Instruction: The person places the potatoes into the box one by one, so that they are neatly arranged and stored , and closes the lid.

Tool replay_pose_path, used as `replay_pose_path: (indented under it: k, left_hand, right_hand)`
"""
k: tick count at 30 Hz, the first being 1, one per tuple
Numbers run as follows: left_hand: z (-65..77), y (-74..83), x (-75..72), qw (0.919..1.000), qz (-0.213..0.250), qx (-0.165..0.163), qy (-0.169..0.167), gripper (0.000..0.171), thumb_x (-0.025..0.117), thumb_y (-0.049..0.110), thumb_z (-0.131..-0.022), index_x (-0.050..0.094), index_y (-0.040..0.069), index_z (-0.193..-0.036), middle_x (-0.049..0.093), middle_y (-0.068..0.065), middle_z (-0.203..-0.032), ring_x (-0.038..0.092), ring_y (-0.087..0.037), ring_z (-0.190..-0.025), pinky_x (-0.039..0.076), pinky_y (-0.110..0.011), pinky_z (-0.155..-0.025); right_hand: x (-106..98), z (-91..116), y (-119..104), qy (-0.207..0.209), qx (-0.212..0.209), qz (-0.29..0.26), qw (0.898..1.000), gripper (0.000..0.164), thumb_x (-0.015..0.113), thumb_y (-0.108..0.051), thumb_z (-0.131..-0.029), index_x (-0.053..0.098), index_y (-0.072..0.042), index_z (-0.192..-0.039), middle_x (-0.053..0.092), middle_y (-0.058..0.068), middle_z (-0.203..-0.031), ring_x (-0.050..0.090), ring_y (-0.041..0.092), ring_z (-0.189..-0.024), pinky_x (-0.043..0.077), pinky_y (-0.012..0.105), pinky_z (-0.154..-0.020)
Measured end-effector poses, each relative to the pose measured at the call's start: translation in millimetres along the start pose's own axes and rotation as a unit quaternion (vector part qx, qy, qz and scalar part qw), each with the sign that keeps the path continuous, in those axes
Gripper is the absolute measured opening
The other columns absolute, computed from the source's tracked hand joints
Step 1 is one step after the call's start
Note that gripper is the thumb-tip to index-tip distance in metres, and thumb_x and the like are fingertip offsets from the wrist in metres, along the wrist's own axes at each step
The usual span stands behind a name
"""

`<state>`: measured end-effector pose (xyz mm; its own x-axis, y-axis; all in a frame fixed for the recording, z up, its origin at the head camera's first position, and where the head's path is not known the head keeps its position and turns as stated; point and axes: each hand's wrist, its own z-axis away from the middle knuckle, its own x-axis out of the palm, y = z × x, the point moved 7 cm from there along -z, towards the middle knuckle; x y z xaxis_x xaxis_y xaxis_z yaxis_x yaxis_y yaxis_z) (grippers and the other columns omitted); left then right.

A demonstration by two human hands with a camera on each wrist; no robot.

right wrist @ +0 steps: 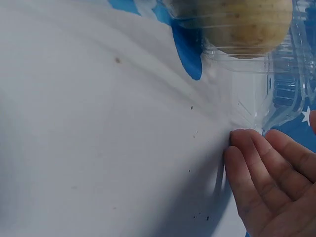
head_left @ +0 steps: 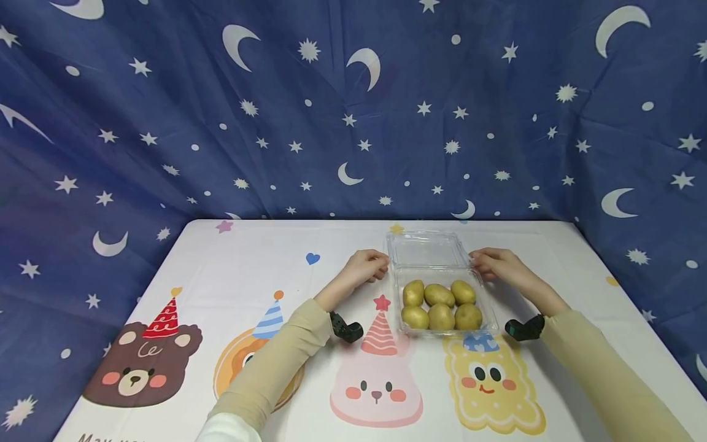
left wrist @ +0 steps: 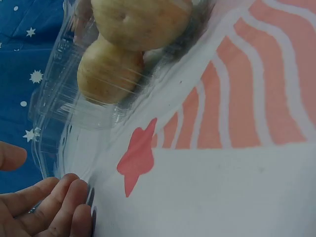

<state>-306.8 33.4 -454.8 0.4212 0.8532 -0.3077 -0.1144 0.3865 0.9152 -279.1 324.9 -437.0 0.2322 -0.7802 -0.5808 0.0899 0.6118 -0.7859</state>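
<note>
A clear plastic clamshell box (head_left: 488, 307) lies on the table with its lid (head_left: 425, 248) folded back on the far side. Several yellow-skinned potatoes (head_left: 439, 295) sit inside in two rows. My left hand (head_left: 364, 266) is at the left side of the box, close to the hinge. In the left wrist view its loosely bent fingers (left wrist: 64, 200) reach the clear plastic edge, thumb held apart. On the opposite side, my right hand (head_left: 497, 264) is level with the lid's lower right corner. Its nearly straight fingers (right wrist: 256, 158) meet the plastic edge in the right wrist view.
A white tablecloth (head_left: 265, 252) printed with cartoon animals and party hats covers the table. Behind it hangs a blue curtain (head_left: 309, 159) with moons and stars. Black wrist devices are strapped to the left wrist (head_left: 347, 328) and right wrist (head_left: 525, 328).
</note>
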Motion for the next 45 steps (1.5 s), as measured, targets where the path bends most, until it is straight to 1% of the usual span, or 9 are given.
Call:
replay_pose_path:
  k: [4, 13, 18, 21, 26, 29, 34, 36, 45]
  left_hand:
    - [-3.3, 1.0, 2.1, 1.0, 0.005, -0.006, -0.006, 0.036, 0.053, 0.024, -0.096, 0.061, 0.003, -0.124, 0.07, -0.016, -0.108, 0.069, -0.025, -0.093, 0.053, -0.025, -0.069]
    - [-6.5, 7.0, 3.2, 0.9995, 0.031, 0.008, -0.001, 0.035, 0.053, 0.02, -0.094, 0.059, 0.001, -0.123, 0.07, -0.019, -0.106, 0.065, -0.017, -0.077, 0.048, -0.022, -0.062]
    - [-5.4, 13.9, 1.5, 0.9995, 0.028, 0.013, 0.007, 0.035, 0.052, 0.019, -0.093, 0.059, 0.003, -0.124, 0.07, -0.018, -0.108, 0.067, -0.027, -0.086, 0.049, -0.025, -0.062]
    - [-4.1, 19.8, -0.1, 0.9991, 0.036, 0.019, 0.013, 0.033, 0.052, 0.017, -0.093, 0.06, 0.003, -0.122, 0.07, -0.018, -0.108, 0.067, -0.032, -0.094, 0.054, -0.032, -0.068]
    - [-0.2, 29.1, -3.8, 0.9982, 0.046, 0.034, 0.02, 0.032, 0.052, 0.016, -0.094, 0.06, 0.002, -0.122, 0.069, -0.018, -0.108, 0.067, -0.028, -0.097, 0.055, -0.043, -0.085]
    - [3.3, 34.2, -6.4, 0.9979, 0.043, 0.043, 0.021, 0.034, 0.051, 0.017, -0.094, 0.059, 0.003, -0.124, 0.068, -0.016, -0.11, 0.068, -0.026, -0.098, 0.054, -0.042, -0.088]
    - [10.2, 41.5, -10.3, 0.9971, 0.037, 0.059, 0.029, 0.033, 0.052, 0.018, -0.092, 0.062, 0.007, -0.122, 0.067, -0.014, -0.11, 0.067, -0.023, -0.098, 0.055, -0.031, -0.08]
    - [12.9, 43.7, -11.0, 0.9967, 0.036, 0.065, 0.031, 0.032, 0.053, 0.019, -0.092, 0.063, 0.008, -0.121, 0.067, -0.013, -0.111, 0.067, -0.021, -0.098, 0.054, -0.027, -0.078]
    - [25.3, 49.5, -12.0, 0.9947, 0.043, 0.089, 0.027, 0.032, 0.055, 0.019, -0.094, 0.061, 0.005, -0.123, 0.066, -0.014, -0.116, 0.066, -0.024, -0.102, 0.055, -0.029, -0.08]
  right_hand:
    - [1.3, -3.9, -1.6, -0.003, 0.0, 0.0, 1.0, 0.05, 0.046, -0.023, -0.098, 0.048, 0.015, -0.131, 0.064, 0.028, -0.115, 0.06, -0.003, -0.08, 0.055, 0.019, -0.071]
    - [0.3, -5.8, -10.4, 0.001, -0.005, 0.021, 1.0, 0.049, 0.045, -0.023, -0.099, 0.047, 0.014, -0.131, 0.061, 0.031, -0.118, 0.06, 0.001, -0.082, 0.055, 0.021, -0.07]
    - [-6.8, -3.3, -18.7, 0.014, -0.011, 0.032, 0.999, 0.049, 0.042, -0.023, -0.099, 0.047, 0.012, -0.133, 0.057, 0.033, -0.125, 0.066, 0.012, -0.09, 0.057, 0.026, -0.074]
    - [-11.1, -0.2, -24.9, 0.021, -0.018, 0.029, 0.999, 0.048, 0.041, -0.021, -0.099, 0.047, 0.012, -0.133, 0.057, 0.033, -0.125, 0.067, 0.013, -0.092, 0.056, 0.026, -0.075]
    - [-17.0, 4.3, -32.8, 0.021, -0.028, 0.008, 0.999, 0.047, 0.041, -0.022, -0.1, 0.045, 0.01, -0.135, 0.057, 0.031, -0.125, 0.064, -0.002, -0.088, 0.056, 0.027, -0.079]
    - [-20.3, 8.3, -36.9, 0.017, -0.027, -0.025, 0.999, 0.049, 0.041, -0.026, -0.102, 0.043, 0.007, -0.138, 0.06, 0.024, -0.124, 0.063, -0.005, -0.09, 0.056, 0.03, -0.085]
    - [-26.6, 17.1, -42.4, 0.021, -0.029, -0.088, 0.995, 0.055, 0.044, -0.034, -0.102, 0.039, 0.005, -0.141, 0.064, -0.011, -0.108, 0.065, 0.0, -0.096, 0.056, 0.026, -0.086]
    - [-28.3, 20.3, -43.9, 0.024, -0.033, -0.1, 0.994, 0.057, 0.045, -0.034, -0.101, 0.038, 0.006, -0.141, 0.063, -0.02, -0.102, 0.065, 0.0, -0.096, 0.056, 0.023, -0.084]
    - [-30.4, 34.8, -46.0, 0.033, -0.045, -0.097, 0.994, 0.059, 0.045, -0.039, -0.1, 0.039, 0.0, -0.143, 0.06, -0.022, -0.109, 0.063, -0.004, -0.098, 0.055, 0.019, -0.084]
